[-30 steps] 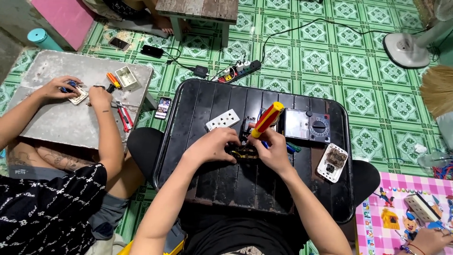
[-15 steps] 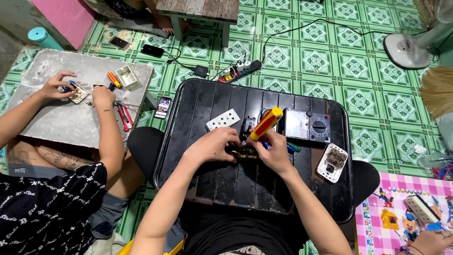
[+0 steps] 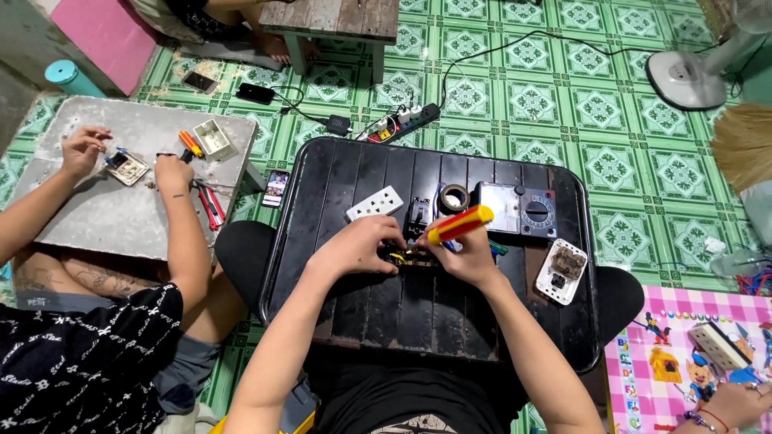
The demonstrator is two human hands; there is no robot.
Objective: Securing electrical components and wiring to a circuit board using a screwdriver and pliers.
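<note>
My left hand (image 3: pixel 362 245) grips a small dark electrical part with brass fittings (image 3: pixel 408 258) on the black slatted table (image 3: pixel 322 193). My right hand (image 3: pixel 465 255) holds a screwdriver with a yellow and red handle (image 3: pixel 460 224), its tip down at that part. A white socket plate (image 3: pixel 375 203) lies just beyond my left hand. A roll of black tape (image 3: pixel 455 197) and a grey multimeter (image 3: pixel 515 208) lie beyond my right hand. A white switch housing (image 3: pixel 561 271) rests to the right.
On the left a person in a black shirt works with both hands (image 3: pixel 129 161) at a grey table (image 3: pixel 96 217) with pliers and a small box. A power strip (image 3: pixel 402 122) and phones lie on the green tiled floor. Another hand (image 3: pixel 736 402) rests on a pink table at the right.
The screwdriver handle has tipped lower, toward the right. My hands stay on the part. The person on the left has shifted both hands slightly.
</note>
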